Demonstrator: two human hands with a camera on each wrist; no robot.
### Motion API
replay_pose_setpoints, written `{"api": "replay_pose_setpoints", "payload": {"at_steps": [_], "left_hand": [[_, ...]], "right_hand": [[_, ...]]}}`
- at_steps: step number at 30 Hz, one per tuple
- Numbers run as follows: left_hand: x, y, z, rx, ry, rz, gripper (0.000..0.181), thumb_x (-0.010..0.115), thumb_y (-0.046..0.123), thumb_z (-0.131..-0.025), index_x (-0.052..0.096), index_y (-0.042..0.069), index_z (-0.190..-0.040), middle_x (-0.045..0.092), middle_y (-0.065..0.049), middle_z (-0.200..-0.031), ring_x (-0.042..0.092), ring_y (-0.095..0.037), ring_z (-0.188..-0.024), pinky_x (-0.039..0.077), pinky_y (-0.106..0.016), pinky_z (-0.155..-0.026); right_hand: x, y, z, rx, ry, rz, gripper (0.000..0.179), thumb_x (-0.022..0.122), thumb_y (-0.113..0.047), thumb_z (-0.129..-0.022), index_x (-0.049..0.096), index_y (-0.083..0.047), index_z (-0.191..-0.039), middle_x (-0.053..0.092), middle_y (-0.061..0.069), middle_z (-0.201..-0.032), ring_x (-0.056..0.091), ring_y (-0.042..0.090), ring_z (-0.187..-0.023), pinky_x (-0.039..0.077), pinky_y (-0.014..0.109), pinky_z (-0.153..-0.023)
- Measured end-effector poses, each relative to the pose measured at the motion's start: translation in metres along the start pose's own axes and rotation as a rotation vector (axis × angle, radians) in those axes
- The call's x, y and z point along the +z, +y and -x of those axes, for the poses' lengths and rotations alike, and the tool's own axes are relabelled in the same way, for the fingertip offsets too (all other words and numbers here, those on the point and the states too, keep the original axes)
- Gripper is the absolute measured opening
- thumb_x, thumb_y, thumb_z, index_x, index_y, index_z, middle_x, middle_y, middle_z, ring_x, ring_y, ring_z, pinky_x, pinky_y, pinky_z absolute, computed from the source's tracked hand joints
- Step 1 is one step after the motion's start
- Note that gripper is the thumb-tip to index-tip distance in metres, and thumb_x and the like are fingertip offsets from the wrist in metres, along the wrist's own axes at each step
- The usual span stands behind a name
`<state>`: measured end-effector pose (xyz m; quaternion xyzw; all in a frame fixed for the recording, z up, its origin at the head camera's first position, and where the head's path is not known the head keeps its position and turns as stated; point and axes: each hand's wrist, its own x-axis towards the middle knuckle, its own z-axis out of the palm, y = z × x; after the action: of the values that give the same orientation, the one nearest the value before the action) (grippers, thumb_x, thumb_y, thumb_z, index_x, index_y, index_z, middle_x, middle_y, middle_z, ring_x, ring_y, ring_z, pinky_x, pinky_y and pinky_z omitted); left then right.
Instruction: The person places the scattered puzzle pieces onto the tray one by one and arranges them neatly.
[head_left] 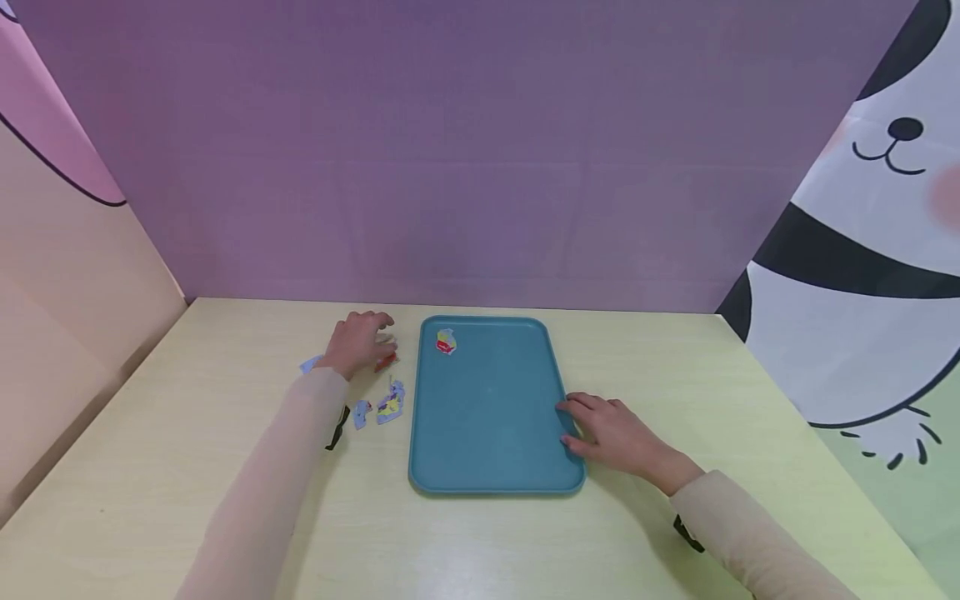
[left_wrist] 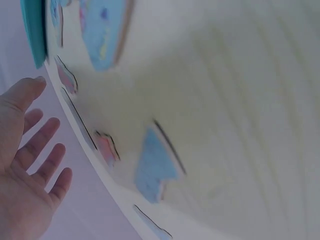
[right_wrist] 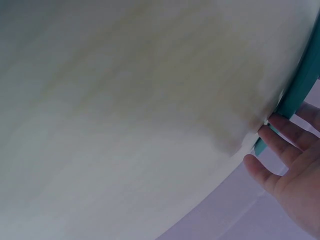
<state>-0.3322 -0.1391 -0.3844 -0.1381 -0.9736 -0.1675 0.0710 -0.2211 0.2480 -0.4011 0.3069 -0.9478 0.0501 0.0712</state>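
The tray (head_left: 491,408) is made of smooth, plastic-looking material, and the table (head_left: 480,546) is surfaced in smooth, wood-like board with a soft sheen. The puzzle pieces (head_left: 391,406) are faced with print; the backdrop (head_left: 480,167) is formed of matt, faintly creased cloth.

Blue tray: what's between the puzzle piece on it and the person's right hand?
In the head view, only the bare floor of the blue tray lies between the puzzle piece and the right hand.
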Motion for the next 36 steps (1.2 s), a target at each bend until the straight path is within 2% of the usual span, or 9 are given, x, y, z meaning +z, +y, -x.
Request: {"api": "replay_pose_setpoints", "payload": {"at_steps": [10,19,36], "left_hand": [[0.002,-0.016,0.004,-0.002,-0.019,-0.026,0.041,0.063,0.021,-0.081,0.058,0.007,-0.120,0.063,-0.012,-0.113,0.052,-0.036,-0.105,0.041,-0.052,-0.086],[0.004,-0.020,0.006,-0.015,-0.028,-0.042,0.040,0.062,0.019,-0.083,0.057,0.008,-0.120,0.063,-0.012,-0.112,0.051,-0.037,-0.105,0.040,-0.053,-0.086],[0.005,-0.025,0.008,0.024,-0.001,-0.016,0.034,0.065,0.016,-0.083,0.060,0.008,-0.116,0.066,-0.007,-0.102,0.052,-0.035,-0.102,0.041,-0.052,-0.084]], "right_hand": [[-0.002,-0.002,0.001,0.001,-0.003,-0.002,0.043,0.062,-0.030,-0.084,0.056,-0.004,-0.119,0.056,0.014,-0.120,0.054,0.029,-0.110,0.044,0.050,-0.084],[0.000,0.000,0.001,0.008,-0.011,0.007,0.045,0.061,-0.032,-0.084,0.056,-0.005,-0.119,0.055,0.014,-0.121,0.054,0.029,-0.112,0.044,0.050,-0.085],[0.000,-0.001,0.000,0.009,-0.008,0.005,0.045,0.062,-0.032,-0.084,0.056,-0.006,-0.119,0.056,0.013,-0.121,0.054,0.028,-0.111,0.045,0.050,-0.083]]}}
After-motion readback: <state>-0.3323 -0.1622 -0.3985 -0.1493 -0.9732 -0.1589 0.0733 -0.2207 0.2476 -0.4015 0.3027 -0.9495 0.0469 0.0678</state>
